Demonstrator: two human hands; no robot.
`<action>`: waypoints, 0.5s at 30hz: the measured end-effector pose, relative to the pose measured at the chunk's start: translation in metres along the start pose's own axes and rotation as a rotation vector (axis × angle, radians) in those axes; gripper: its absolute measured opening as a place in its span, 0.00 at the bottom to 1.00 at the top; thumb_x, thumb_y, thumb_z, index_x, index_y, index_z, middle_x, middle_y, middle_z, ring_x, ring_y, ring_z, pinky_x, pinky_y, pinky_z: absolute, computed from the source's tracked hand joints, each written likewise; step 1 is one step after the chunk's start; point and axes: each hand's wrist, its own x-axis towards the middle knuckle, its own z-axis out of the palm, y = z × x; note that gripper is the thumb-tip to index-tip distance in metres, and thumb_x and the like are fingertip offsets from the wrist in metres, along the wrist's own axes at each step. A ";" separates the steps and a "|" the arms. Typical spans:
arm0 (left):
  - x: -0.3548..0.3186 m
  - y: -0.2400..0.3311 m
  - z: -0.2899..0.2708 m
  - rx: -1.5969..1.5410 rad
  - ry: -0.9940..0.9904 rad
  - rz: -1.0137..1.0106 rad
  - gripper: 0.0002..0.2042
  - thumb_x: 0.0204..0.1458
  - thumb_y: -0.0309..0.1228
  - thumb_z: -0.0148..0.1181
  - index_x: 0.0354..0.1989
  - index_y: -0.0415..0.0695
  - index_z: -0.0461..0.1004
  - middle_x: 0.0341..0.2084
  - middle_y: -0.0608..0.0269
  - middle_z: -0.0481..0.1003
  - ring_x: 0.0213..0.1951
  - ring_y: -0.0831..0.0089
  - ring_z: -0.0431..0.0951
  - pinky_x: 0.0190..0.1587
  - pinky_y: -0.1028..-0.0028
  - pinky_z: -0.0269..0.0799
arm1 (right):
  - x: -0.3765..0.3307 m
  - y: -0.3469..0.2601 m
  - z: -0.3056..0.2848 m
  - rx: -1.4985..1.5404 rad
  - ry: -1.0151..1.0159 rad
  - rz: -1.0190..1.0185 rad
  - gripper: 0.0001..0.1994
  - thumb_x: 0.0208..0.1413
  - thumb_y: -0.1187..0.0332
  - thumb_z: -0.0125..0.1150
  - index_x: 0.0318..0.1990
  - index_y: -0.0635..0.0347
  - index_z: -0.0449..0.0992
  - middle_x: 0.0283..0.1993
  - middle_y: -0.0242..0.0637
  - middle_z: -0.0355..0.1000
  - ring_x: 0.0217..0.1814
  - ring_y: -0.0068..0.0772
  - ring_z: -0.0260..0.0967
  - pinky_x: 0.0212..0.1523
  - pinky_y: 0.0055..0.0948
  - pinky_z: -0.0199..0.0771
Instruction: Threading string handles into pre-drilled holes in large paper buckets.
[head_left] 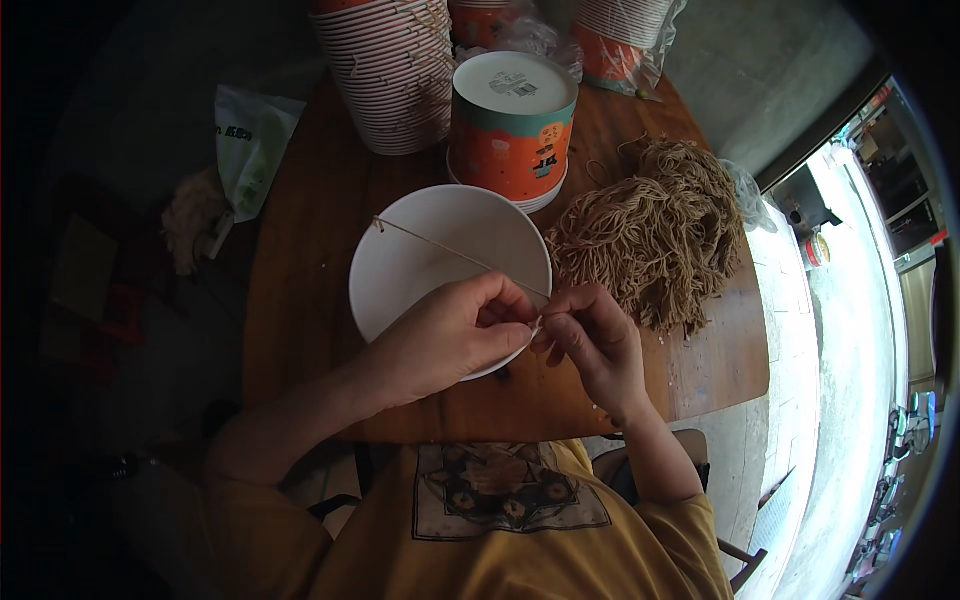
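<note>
Nearest the camera, both hands are meeting over the near rim of a white paper bowl (430,250) that is sitting open side up on the round wooden worktop (300,300). The left hand (450,335) is resting on the bowl's near edge, its grip closed, fingertips pinching a thin tan string (450,252). The right hand (598,340) is just beside it, grip closed too, pinching the same string's near end at the rim. The string is running taut across the bowl's mouth to a knot at the far left rim. Right of the bowl a heap of tan string loops (650,235) is lying on the worktop. Behind the bowl an upside-down orange printed cup stack (512,130) is standing, with a taller leaning stack of white bowls (385,70) farther left.
</note>
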 end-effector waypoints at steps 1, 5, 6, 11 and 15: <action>0.001 0.000 0.001 -0.013 -0.015 0.014 0.08 0.57 0.28 0.55 0.42 0.39 0.69 0.33 0.68 0.72 0.37 0.84 0.72 0.42 0.82 0.69 | 0.000 0.001 0.000 0.045 -0.004 0.001 0.05 0.62 0.71 0.51 0.41 0.62 0.68 0.33 0.32 0.73 0.34 0.18 0.73 0.30 0.18 0.73; 0.001 0.000 0.002 0.054 -0.007 0.020 0.07 0.57 0.28 0.55 0.40 0.39 0.69 0.32 0.69 0.72 0.36 0.85 0.71 0.41 0.82 0.69 | 0.000 0.003 0.000 0.132 -0.011 -0.002 0.06 0.63 0.70 0.50 0.42 0.62 0.67 0.33 0.31 0.72 0.35 0.18 0.72 0.31 0.18 0.73; 0.001 0.000 0.002 0.078 -0.005 0.029 0.07 0.57 0.28 0.54 0.39 0.39 0.68 0.32 0.69 0.71 0.35 0.85 0.70 0.40 0.82 0.69 | 0.000 0.004 0.001 0.150 -0.011 0.004 0.06 0.63 0.69 0.50 0.42 0.62 0.67 0.33 0.31 0.72 0.35 0.18 0.71 0.32 0.18 0.73; 0.003 0.000 0.004 0.178 0.022 0.071 0.06 0.57 0.28 0.54 0.38 0.39 0.68 0.31 0.69 0.71 0.34 0.85 0.70 0.39 0.81 0.68 | 0.000 0.004 0.000 0.176 -0.032 -0.001 0.06 0.64 0.69 0.49 0.42 0.61 0.66 0.33 0.30 0.71 0.35 0.17 0.71 0.33 0.18 0.72; 0.002 -0.001 0.007 0.455 0.079 0.238 0.05 0.57 0.26 0.52 0.36 0.39 0.64 0.29 0.63 0.70 0.31 0.78 0.70 0.35 0.75 0.68 | 0.000 0.006 0.000 0.174 -0.025 -0.011 0.06 0.64 0.69 0.49 0.42 0.61 0.67 0.33 0.30 0.71 0.35 0.17 0.70 0.33 0.18 0.72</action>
